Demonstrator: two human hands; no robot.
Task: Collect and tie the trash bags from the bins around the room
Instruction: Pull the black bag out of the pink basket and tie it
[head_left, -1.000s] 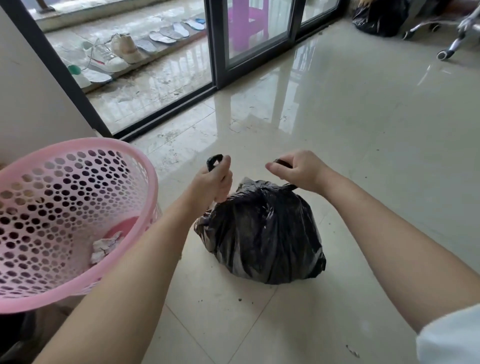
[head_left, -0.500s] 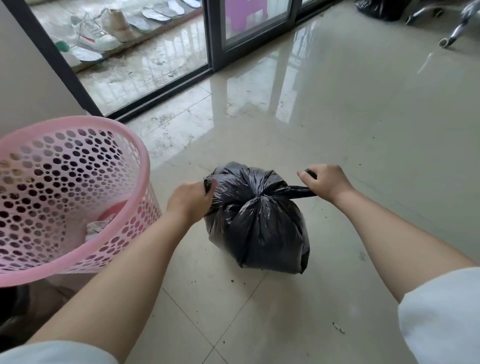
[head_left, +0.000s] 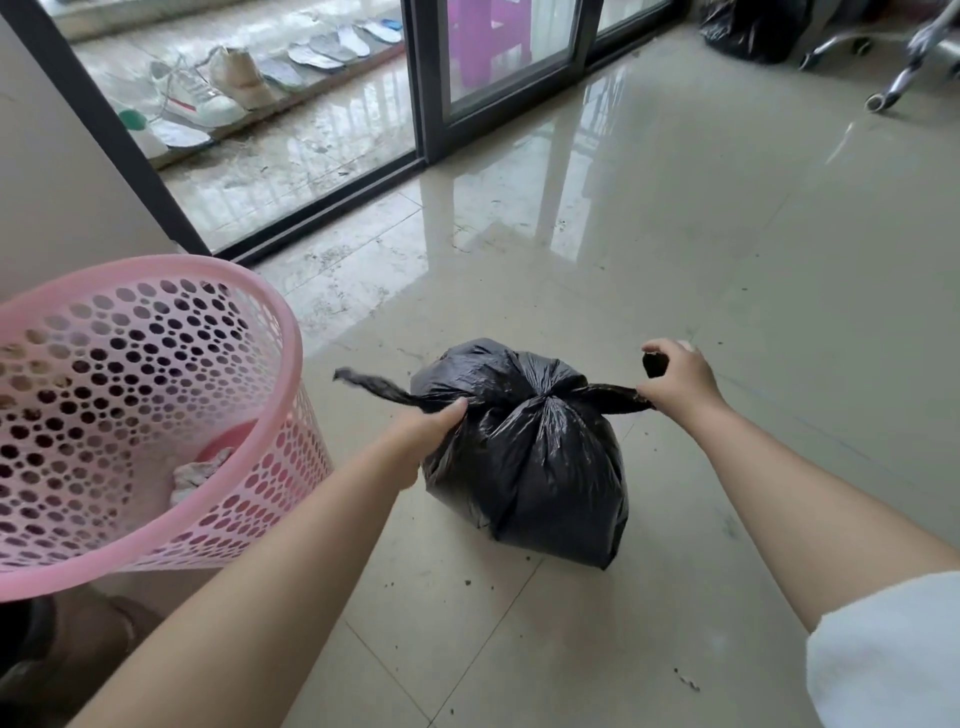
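A full black trash bag (head_left: 530, 457) sits on the tiled floor in front of me, its top gathered into a knot at the centre. My left hand (head_left: 426, 434) grips the left twisted tail of the bag, whose loose end sticks out to the left. My right hand (head_left: 675, 379) grips the right tail, pulled out taut to the right. A pink perforated bin (head_left: 156, 530) stands at the left, with a crumpled scrap of paper at its bottom and no bag in it.
A dark-framed sliding glass door (head_left: 431, 93) runs along the back, with shoes (head_left: 208, 98) and insoles on the ledge outside. Another black bag (head_left: 748, 26) and a chair's wheeled base (head_left: 893, 78) are at the far right. Crumbs dot the floor.
My hands have pulled apart sideways from above the bag, drawing the two tails out and tightening the knot. The left tail's end now sticks out past my left hand.
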